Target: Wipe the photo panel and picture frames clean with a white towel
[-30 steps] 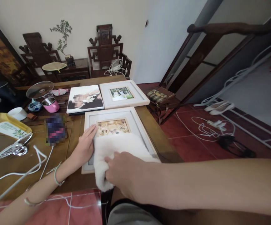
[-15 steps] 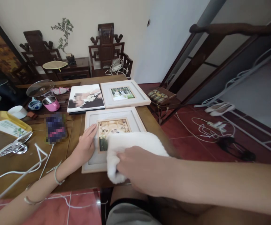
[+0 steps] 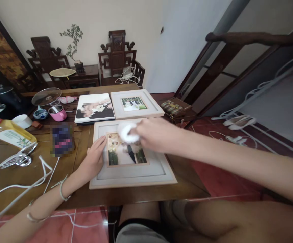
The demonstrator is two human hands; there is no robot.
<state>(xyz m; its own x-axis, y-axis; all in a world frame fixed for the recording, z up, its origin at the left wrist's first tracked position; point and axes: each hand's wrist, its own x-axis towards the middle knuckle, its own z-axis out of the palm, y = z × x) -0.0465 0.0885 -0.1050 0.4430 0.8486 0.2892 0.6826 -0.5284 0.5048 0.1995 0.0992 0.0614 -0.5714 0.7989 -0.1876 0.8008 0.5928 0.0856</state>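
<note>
A light wooden picture frame (image 3: 159,172) with a photo set in a pale mat lies flat at the near edge of the table. My left hand (image 3: 94,156) rests on the frame's left side, fingers stretched out over its edge. In my right hand (image 3: 154,135) is a bunched white cloth (image 3: 127,132), held over the upper part of the photo; it looks blurred. Behind lie a second framed photo (image 3: 148,109) and a white-edged photo panel (image 3: 95,108), side by side.
On the table's left are a pink mug (image 3: 58,114), a yellow oil bottle (image 3: 14,133), a silver claw clip (image 3: 19,157), a pixelated dark item (image 3: 62,140) and white cables (image 3: 41,170). A chair (image 3: 227,50) with a plaid bag (image 3: 174,106) stands at right.
My right hand has moved up and away from me with the white cloth, which is now bunched smaller, uncovering the frame's lower right part. My left hand stays on the frame.
</note>
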